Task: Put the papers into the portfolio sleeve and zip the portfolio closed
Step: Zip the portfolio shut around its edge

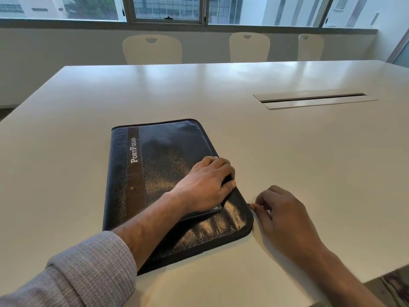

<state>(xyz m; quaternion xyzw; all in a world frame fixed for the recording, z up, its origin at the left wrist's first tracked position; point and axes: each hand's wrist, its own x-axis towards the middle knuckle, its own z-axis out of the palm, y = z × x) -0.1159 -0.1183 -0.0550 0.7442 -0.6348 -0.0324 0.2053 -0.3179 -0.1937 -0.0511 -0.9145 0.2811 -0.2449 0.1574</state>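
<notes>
A dark leather portfolio (159, 165) with a brown strip reading "PortFolio" lies folded shut on the white table (287, 151). My left hand (205, 185) rests on its cover near the right edge, fingers curled over that edge and gripping it. My right hand (281, 209) sits on the table just right of the portfolio's near right corner, thumb and fingers pinching a small zipper pull (252, 205) at the zipper edge. A thin pale edge shows at a front pocket slit under my left wrist. No loose papers are visible.
A recessed cable slot (314, 99) lies in the table at the right. Three white chairs (152, 49) stand along the far side under the windows. The table's near right corner edge (376, 275) is close to my right forearm.
</notes>
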